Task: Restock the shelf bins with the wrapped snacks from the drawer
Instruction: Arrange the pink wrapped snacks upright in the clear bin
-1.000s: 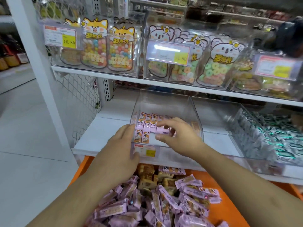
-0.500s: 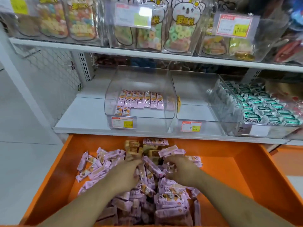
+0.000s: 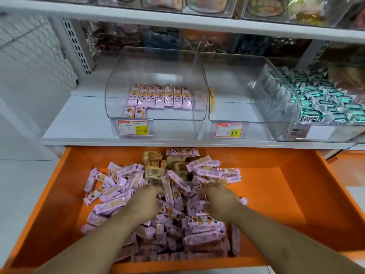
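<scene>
An open orange drawer (image 3: pixel 296 194) below the shelf holds a heap of pink wrapped snacks (image 3: pixel 118 194), with a few tan wrapped snacks (image 3: pixel 153 167) at the back. Both my hands are down in the heap. My left hand (image 3: pixel 145 200) has its fingers curled into the pink wrappers. My right hand (image 3: pixel 219 200) does the same a little to the right; its fingertips are hidden among the wrappers. Above, the left clear bin (image 3: pixel 158 123) on the white shelf holds a neat row of pink snacks (image 3: pixel 160 95).
A second clear bin (image 3: pixel 237 107) with an 8.00 price tag stands beside it. A bin of green-and-white wrapped snacks (image 3: pixel 325 103) is at the right. A wire mesh panel (image 3: pixel 29 56) closes the shelf's left end. An upper shelf (image 3: pixel 177 16) holds bagged sweets.
Both hands left the left bin, dropped into the drawer and dug into the pink snacks. The view tilted down and drew closer.
</scene>
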{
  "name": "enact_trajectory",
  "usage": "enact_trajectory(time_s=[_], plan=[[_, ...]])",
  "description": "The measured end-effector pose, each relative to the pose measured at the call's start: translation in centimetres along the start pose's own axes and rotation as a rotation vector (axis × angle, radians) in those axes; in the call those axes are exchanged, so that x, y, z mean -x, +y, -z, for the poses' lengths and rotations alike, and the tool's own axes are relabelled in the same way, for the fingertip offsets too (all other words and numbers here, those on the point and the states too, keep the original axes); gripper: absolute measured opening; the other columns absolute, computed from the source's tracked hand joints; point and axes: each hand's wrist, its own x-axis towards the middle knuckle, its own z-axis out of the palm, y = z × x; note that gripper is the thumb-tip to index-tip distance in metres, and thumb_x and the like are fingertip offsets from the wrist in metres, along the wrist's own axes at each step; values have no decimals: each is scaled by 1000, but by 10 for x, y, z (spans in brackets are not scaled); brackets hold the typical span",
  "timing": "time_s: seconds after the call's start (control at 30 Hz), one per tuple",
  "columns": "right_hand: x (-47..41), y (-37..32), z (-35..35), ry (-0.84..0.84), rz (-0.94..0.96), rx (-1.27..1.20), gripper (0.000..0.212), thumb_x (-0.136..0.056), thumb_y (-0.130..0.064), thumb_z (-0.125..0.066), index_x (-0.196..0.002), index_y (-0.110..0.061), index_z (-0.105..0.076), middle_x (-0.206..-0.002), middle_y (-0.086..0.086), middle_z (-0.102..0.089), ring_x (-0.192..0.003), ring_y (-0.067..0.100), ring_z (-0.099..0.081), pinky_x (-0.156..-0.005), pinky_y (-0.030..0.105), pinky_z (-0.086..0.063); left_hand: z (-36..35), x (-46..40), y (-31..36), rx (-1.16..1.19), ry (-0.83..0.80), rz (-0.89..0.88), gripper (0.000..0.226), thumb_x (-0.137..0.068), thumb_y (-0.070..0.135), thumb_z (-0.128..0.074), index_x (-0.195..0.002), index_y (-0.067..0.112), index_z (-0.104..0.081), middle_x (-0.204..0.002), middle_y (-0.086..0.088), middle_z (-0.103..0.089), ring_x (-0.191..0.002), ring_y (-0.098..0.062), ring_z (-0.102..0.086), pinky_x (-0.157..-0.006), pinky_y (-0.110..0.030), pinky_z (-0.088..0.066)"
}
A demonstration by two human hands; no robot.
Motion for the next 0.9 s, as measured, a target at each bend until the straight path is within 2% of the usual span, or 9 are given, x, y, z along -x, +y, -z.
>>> enact_trajectory(time_s=[0.1, 0.2, 0.3, 0.43, 0.53, 0.63, 0.73, 0.83, 0.9], plan=[[3, -3, 2, -3, -9, -32, 20, -91, -16, -67, -108, -26, -62, -114, -4, -57, -105, 23, -59, -81, 44, -59, 9, 10, 0, 43, 73, 1, 39, -97, 19, -68, -133, 32, -68, -121, 4, -70, -82, -5, -66, -79, -26, -57], [10, -6, 1, -48, -12, -67, 23, -89, -14, -66, -103, -25, -51, -98, -1, -61, -90, 25, -61, -65, 37, -51, 25, 20, 4, 67, 125, -21, 37, -91, 8, -71, -116, 36, -69, -93, 10, -65, -76, -3, -60, -63, -18, -50], [21, -11, 11, 0, -4, -70, 30, -92, -22, -68, -117, -28, -54, -96, -2, -61, -87, 22, -56, -58, 29, -42, 53, 35, 18, 20, 196, -70, 31, -90, 15, -78, -97, 42, -63, -92, 11, -64, -76, 0, -58, -58, -14, -44], [37, -29, 64, 92, 24, -342, 38, -95, -34, -73, -131, -33, -60, -117, -5, -69, -96, 19, -66, -78, 34, -56, 97, 57, 41, 93, 237, -149, 29, -88, 21, -79, -94, 43, -61, -86, 11, -66, -71, -2, -60, -63, -22, -49], [55, -38, 117, 185, 63, -504, 25, -97, -35, -72, -121, -38, -63, -103, -15, -63, -81, 9, -66, -68, 31, -57, 128, 77, 55, 235, 255, -142, 30, -84, 35, -81, -107, 41, -63, -86, 11, -69, -71, -3, -65, -69, -28, -54], [84, -46, 158, 247, 123, -726, 20, -103, -28, -67, -120, -37, -62, -86, -9, -57, -71, 12, -56, -64, 26, -45, 150, 98, 70, 485, 269, -129, 24, -83, 36, -86, -102, 31, -73, -79, 14, -72, -68, 5, -65, -67, -19, -49], [109, -55, 174, 271, 148, -928, 21, -104, -23, -64, -123, -33, -61, -79, -3, -41, -72, 16, -44, -67, 30, -39, 161, 115, 83, 766, 221, -145, 30, -75, 39, -91, -96, 22, -78, -91, 2, -79, -87, -7, -75, -83, -25, -56], [116, -65, 173, 262, 148, -1055, 26, -102, -32, -68, -127, -34, -62, -96, 9, -58, -89, 19, -62, -82, 39, -50, 159, 120, 94, 1015, 138, -144, 38, -74, 39, -92, -98, 13, -79, -108, -19, -75, -101, -26, -74, -99, -48, -58], [112, -69, 170, 245, 142, -1088, 47, -95, -46, -70, -138, -31, -59, -115, 5, -72, -106, 18, -71, -100, 49, -53, 157, 119, 101, 1100, 117, -124, 26, -85, 31, -84, -101, 11, -79, -116, -23, -71, -104, -26, -73, -94, -53, -61]])
